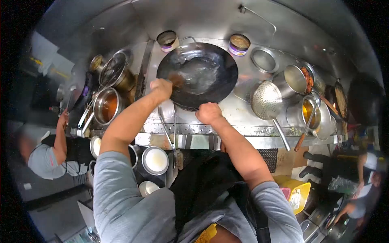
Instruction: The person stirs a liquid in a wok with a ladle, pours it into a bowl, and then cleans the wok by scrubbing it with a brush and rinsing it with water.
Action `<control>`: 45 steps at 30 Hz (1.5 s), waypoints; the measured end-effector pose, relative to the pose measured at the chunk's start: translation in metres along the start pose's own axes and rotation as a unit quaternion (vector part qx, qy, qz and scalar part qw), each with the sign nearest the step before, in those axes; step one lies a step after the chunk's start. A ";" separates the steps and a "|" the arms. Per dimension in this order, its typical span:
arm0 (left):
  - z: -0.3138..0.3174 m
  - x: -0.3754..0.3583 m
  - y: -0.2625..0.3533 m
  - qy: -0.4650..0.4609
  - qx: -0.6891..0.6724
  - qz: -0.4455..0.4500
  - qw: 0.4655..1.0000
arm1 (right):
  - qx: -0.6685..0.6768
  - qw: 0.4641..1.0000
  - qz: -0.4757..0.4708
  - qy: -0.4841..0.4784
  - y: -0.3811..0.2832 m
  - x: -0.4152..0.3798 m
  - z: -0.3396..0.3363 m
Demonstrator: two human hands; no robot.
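Observation:
A large black wok (225, 77) sits on the steel range, with clear, rippling water in its bowl. My left hand (162, 89) is closed at the wok's left side, around what looks like a brown brush (176, 79); the brush is blurred and its head reaches over the water. At the near rim, my right hand (209, 113) is closed on the wok, and the part it grips is hidden under the fingers. A metal loop handle (188, 38) shows on the wok's far side.
Right of the wok lie a perforated strainer (266, 100), a steel pot (295, 79) and a wooden-handled ladle (300, 142). On the left stands a pot of brown liquid (108, 106). Two open cans (239, 43) stand behind. Other people work at far left and right.

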State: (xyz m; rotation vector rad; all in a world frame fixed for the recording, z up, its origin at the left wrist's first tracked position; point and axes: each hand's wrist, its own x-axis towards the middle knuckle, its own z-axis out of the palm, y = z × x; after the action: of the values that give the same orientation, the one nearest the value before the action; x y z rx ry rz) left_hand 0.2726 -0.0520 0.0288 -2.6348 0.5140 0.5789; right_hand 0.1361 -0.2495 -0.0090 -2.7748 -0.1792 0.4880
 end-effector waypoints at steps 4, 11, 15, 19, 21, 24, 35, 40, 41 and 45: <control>-0.007 0.053 -0.004 0.094 -0.162 -0.040 0.981 | -0.032 0.999 -0.024 0.026 0.000 -0.008 0.006; -0.006 -0.075 -0.003 0.263 -0.360 -0.089 0.891 | -0.026 0.986 -0.074 0.146 0.003 -0.050 -0.003; 0.019 -0.170 0.003 0.337 -0.381 -0.137 0.850 | -0.011 0.975 -0.100 0.198 0.009 -0.076 -0.006; 0.056 -0.245 0.018 0.396 -0.450 -0.174 0.781 | 0.055 0.951 -0.123 0.278 0.006 -0.102 -0.014; 0.074 -0.273 0.027 0.394 -0.476 -0.192 0.763 | 0.079 0.947 -0.119 0.288 0.003 -0.118 -0.021; 0.100 -0.302 0.042 0.396 -0.535 -0.206 0.717 | 0.111 0.940 -0.107 0.305 -0.005 -0.141 -0.034; 0.162 -0.274 0.068 0.238 -0.692 -0.218 0.645 | 0.244 0.880 -0.042 0.406 -0.019 -0.161 -0.028; 0.204 -0.187 0.058 0.143 -0.730 -0.249 0.620 | 0.318 0.829 -0.014 0.460 -0.016 -0.154 -0.026; 0.213 -0.167 0.058 0.124 -0.723 -0.270 0.624 | 0.313 0.829 -0.010 0.463 -0.016 -0.153 -0.029; 0.372 -0.022 0.036 0.125 -0.548 -0.325 0.761 | 0.389 0.804 0.033 0.450 -0.017 -0.148 -0.042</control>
State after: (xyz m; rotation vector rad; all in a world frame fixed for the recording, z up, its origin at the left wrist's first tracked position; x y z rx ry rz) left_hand 0.1210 0.0888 -0.2826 -3.6434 -1.0230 0.3040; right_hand 0.0113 -0.2714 0.0802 -1.9053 0.2843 -0.6443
